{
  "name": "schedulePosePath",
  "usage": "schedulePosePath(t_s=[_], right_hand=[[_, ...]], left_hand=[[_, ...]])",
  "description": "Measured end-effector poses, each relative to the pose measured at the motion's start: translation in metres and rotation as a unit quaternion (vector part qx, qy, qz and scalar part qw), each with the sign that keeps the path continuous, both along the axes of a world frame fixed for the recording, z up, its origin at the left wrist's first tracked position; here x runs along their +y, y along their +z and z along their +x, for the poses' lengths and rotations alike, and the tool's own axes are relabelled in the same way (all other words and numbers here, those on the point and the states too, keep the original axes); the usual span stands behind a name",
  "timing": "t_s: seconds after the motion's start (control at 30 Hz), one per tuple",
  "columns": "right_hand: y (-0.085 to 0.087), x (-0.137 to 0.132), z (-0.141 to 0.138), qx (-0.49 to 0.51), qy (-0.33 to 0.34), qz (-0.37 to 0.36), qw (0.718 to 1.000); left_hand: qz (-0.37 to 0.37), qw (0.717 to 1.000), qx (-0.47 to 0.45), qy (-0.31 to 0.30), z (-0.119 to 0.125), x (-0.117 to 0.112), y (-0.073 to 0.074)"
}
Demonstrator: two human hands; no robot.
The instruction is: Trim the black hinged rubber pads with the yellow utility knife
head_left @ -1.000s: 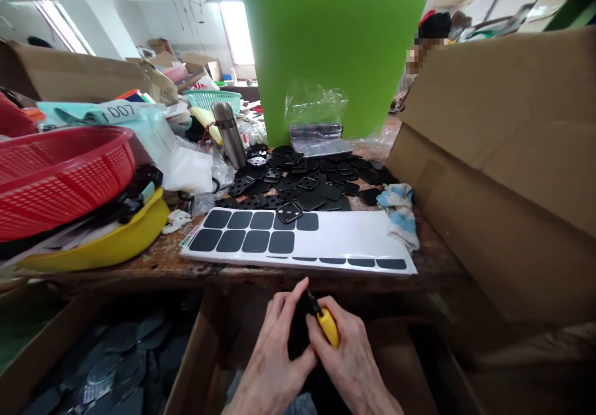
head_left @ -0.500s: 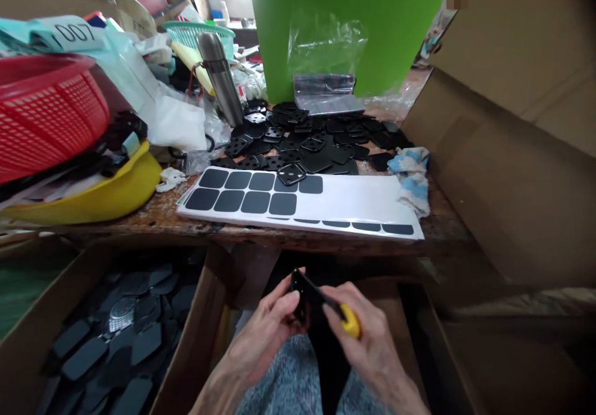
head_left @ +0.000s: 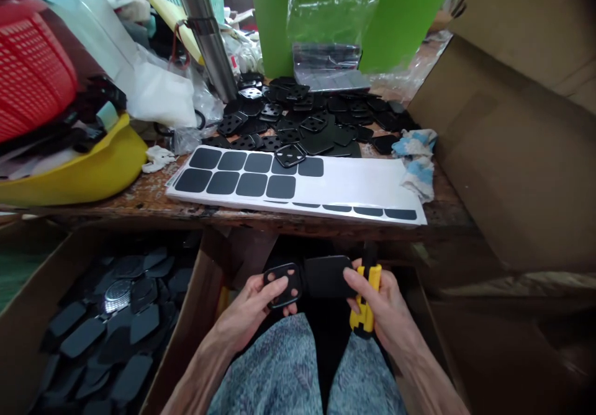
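Observation:
My left hand [head_left: 254,312] grips a black rounded plate with holes [head_left: 289,272], its thumb across the face. Pinched by my right hand [head_left: 379,300] is a flat black rounded pad [head_left: 328,276], close beside the plate's right edge; whether the two touch I cannot tell. A yellow utility knife [head_left: 364,312] lies in the same right hand, its dark end pointing up. On the bench above, a white sheet with dark rounded-square stickers [head_left: 358,182] carries one more holed plate [head_left: 289,155].
Several black plates [head_left: 326,129] are heaped behind the sheet. A steel flask [head_left: 209,46], a yellow basin [head_left: 79,176] and a red basket [head_left: 32,67] stand left. Below left is a carton [head_left: 179,334] of dark pads. A large cardboard box [head_left: 512,167] flanks the right; a blue-white cloth [head_left: 416,164] lies near it.
My hands have moved apart. The pad now shows flat in my right hand, and the holed plate faces me in my left. The view has tilted down slightly.

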State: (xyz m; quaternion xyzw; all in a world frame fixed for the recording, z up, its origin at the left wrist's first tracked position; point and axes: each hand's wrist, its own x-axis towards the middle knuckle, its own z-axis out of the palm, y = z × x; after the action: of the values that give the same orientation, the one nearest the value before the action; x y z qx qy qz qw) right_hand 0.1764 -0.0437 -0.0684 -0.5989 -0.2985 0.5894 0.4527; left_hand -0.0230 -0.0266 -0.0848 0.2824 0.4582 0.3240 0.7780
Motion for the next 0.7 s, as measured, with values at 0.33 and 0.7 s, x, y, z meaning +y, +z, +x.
schedulePosePath(t_s=[0.33,0.7], right_hand=[[-0.016,-0.005,0.004,0.183,-0.098,-0.016,0.978],[-0.002,-0.005,0.005,-0.077,0.069,0.018,0.994]], left_hand=[[-0.052,0.995,-0.086,0.028,0.006,-0.003,-0.016],[-0.060,0.990,0.015,-0.123,0.003,0.007,0.010]])
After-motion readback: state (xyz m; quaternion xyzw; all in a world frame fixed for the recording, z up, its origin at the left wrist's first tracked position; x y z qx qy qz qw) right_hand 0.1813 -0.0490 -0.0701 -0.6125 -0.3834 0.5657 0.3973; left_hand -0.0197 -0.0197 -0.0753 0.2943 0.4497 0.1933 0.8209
